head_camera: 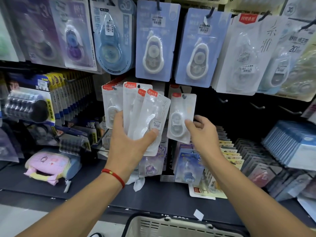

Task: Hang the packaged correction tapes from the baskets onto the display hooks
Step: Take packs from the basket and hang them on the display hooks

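Observation:
My left hand (130,142) is shut on a fanned stack of white correction tape packs (142,110) with red top labels, held up before the display. My right hand (203,132) pinches the lower right edge of a single white correction tape pack (181,115). That pack's hang hole sits at a dark display hook (182,93) in the middle row. A row of the same white packs (111,103) hangs on a hook just left of my left hand. A pale plastic basket (171,224) shows at the bottom edge; what lies inside it is hidden.
Blue carded correction tapes (153,43) hang on the upper hooks. Bare hooks (258,106) stick out at the right of the middle row. Rows of packaged stationery (239,161) stand on the lower shelf, and a pink pencil case (49,165) lies at the left.

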### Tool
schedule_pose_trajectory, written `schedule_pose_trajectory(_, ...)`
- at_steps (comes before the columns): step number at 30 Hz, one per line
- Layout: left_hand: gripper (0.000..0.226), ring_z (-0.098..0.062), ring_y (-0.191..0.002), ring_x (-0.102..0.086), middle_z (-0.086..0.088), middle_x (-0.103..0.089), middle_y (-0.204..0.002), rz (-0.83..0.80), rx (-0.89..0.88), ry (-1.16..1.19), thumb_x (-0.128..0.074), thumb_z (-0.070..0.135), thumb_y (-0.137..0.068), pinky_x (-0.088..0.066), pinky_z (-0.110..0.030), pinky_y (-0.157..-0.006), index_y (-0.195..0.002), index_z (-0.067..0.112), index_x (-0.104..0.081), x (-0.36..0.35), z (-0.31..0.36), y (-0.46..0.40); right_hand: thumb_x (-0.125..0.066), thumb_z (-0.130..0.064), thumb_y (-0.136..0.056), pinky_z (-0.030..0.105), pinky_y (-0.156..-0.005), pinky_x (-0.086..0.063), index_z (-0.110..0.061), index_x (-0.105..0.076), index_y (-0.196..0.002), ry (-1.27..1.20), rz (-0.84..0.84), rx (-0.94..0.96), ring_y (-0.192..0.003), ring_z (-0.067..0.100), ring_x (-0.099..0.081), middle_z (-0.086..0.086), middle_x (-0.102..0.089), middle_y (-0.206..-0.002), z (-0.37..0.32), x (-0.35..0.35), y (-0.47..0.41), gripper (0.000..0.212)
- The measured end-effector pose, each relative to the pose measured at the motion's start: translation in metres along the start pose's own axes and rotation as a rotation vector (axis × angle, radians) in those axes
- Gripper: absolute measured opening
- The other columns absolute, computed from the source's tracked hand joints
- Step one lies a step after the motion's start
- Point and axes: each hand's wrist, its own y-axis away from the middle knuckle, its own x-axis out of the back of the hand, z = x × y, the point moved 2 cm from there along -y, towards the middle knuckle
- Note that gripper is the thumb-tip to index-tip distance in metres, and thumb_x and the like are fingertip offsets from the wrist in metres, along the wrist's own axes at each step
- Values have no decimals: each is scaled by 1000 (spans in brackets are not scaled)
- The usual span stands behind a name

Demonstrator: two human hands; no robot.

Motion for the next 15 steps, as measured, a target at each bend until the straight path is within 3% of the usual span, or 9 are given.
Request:
schedule_pose_trajectory(3,65,-7,-112,-71,15,-71,-121,-12,43,29,-93,32,-74,-62,-39,-93,-127,41,-56,-5,-3,1,-66,-36,-100,45,-102,-55,-21,-54,-145,46,-25,-82,-113,14,-64,-3,-63,-134,2,2,0,48)
schedule_pose_trajectory(6,67,-8,-113,-71,16,-71,-121,-14,89,69,-95,35,-69,-62,-39,-94,-123,44,-57,-11,-5,3,-65,-30,-102,35,-86,-63,-21,-73,-114,-128,-166,-45,-100,18,-73,-2,-78,-104,-8,1,7,16)
schedule_pose_trajectory(10,71,-7,-111,-71,14,-72,-120,-8,100,75,-98,31,-67,-62,-33,-89,-125,37,-57,-17,-5,4,-70,-34,-100,32,-74,-62,-14,-73,-115,-190,-501,58,-90,18,-75,6,-79,-100,-22,-5,25,25)
schedule_pose_trajectory(15,69,-3,-106,-72,18,-73,-117,-41,132,132,-99,27,-70,-61,-20,-81,-125,37,-57,-22,-6,6,-78,-28,-91,25,-67,-60,-11,-71,-112,-194,-469,66,-82,14,-75,8,-79,-99,-23,-2,32,28)
